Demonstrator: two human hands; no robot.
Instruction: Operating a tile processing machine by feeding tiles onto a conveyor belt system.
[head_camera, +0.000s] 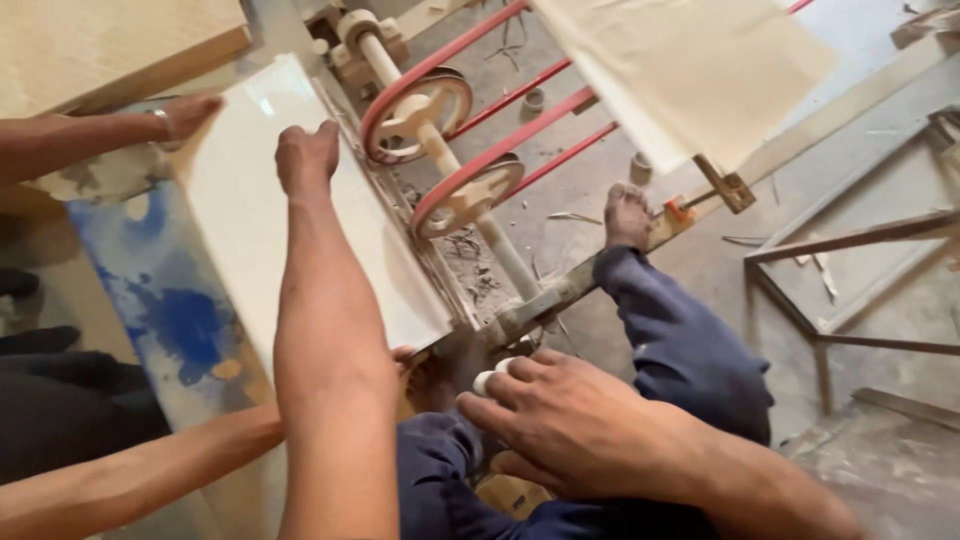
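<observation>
A: Room around the white panel (300, 220)?
B: Tight. Hemmed right by pulley wheels (425, 110), red belts (500, 150); another person's hand (190, 112) at left edge.
A: Elsewhere?
B: Open floor (700, 200) before metal frame (850, 290).

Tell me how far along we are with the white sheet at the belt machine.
Done: a cream sheet already lies across the red belts on the far side. In hand: the left hand presses on the white sheet and the right hand grips a white knob. Left: the white sheet is still beside the rollers, not yet on the belts.
</observation>
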